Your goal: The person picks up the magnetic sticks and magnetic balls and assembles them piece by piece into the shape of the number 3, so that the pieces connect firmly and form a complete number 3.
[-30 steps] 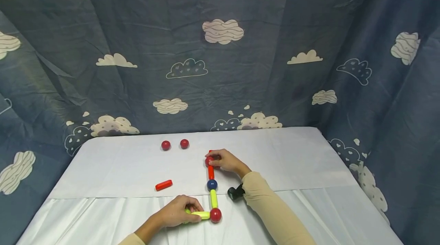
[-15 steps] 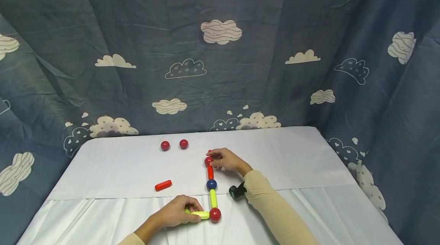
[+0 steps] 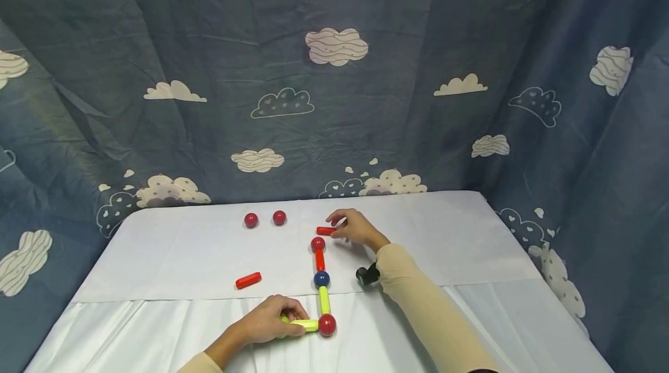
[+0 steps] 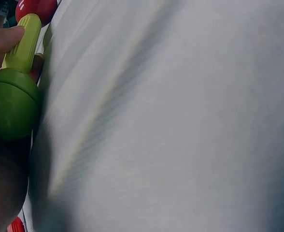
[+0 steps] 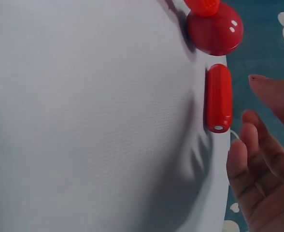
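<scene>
My left hand (image 3: 272, 321) pinches a yellow-green rod (image 3: 305, 325), which runs between a green ball (image 4: 11, 104) and a red ball (image 3: 327, 325). From that red ball a second yellow-green rod (image 3: 324, 301) leads away to a blue ball (image 3: 321, 279), then a red rod (image 3: 319, 261) and another red ball (image 3: 317, 244). Just beyond the chain's far end a loose red rod (image 3: 325, 231) lies crosswise on the table. My right hand (image 3: 356, 228) hovers beside its right end, thumb and fingers spread apart; the right wrist view shows a gap between them and the rod.
Two red balls (image 3: 251, 220) stand near the table's back edge, left of the chain. Another red rod (image 3: 248, 280) lies on the left of the white cloth (image 3: 172, 262). A dark wrist camera (image 3: 368, 274) hangs at the right sleeve. A cloud-patterned curtain (image 3: 209, 59) rises behind.
My right hand has left the chain's far red ball and moved back and right, to the loose red rod, which now lies crosswise in sight. The left hand stays put.
</scene>
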A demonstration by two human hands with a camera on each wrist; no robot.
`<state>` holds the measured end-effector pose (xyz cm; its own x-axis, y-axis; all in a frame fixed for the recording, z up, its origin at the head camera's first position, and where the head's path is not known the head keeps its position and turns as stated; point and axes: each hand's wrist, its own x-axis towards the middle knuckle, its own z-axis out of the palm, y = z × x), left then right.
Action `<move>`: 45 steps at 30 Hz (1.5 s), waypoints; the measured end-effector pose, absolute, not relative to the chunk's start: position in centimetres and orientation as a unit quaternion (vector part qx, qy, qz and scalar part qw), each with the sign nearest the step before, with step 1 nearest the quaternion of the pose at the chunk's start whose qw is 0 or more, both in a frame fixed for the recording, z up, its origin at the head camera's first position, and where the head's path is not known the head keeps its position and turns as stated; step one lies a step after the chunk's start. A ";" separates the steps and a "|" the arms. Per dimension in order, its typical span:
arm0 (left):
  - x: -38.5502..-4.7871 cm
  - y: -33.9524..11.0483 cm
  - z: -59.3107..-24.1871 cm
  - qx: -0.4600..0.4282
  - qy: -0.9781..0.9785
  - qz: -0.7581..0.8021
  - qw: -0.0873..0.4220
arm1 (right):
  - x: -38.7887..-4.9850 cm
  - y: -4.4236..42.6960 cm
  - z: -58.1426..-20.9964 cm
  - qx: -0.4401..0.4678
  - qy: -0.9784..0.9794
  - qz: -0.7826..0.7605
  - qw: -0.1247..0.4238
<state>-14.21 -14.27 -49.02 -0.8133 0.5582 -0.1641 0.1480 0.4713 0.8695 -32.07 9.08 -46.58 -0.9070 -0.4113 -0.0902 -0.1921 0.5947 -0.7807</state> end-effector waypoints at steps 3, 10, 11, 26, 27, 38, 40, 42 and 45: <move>-14.2 -14.3 -49.0 0.213 0.830 0.468 0.218 | -32.6 8.7 -46.7 -0.165 0.891 -0.403 0.127; -14.2 -14.2 -48.8 0.217 0.825 0.472 0.222 | -32.9 8.2 -47.7 -0.144 0.904 -0.385 0.120; -14.2 -14.2 -48.8 0.218 0.824 0.472 0.223 | -32.9 8.1 -47.9 -0.141 0.905 -0.383 0.119; -14.3 -14.1 -48.7 0.212 0.827 0.469 0.225 | -33.0 7.4 -48.2 -0.121 0.918 -0.364 0.101; -14.3 -14.2 -48.7 0.213 0.827 0.469 0.223 | -33.0 7.4 -48.2 -0.120 0.918 -0.365 0.100; -14.3 -14.4 -49.2 0.218 0.825 0.474 0.218 | -32.5 7.5 -48.1 -0.110 0.902 -0.408 0.087; -14.3 -14.4 -49.2 0.219 0.824 0.475 0.218 | -32.3 7.5 -48.0 -0.105 0.898 -0.420 0.078; -14.3 -14.4 -49.2 0.220 0.825 0.474 0.217 | -32.1 7.5 -48.0 -0.098 0.893 -0.433 0.070; -14.4 -14.3 -49.1 0.219 0.826 0.472 0.217 | -31.8 7.4 -48.1 -0.093 0.888 -0.446 0.062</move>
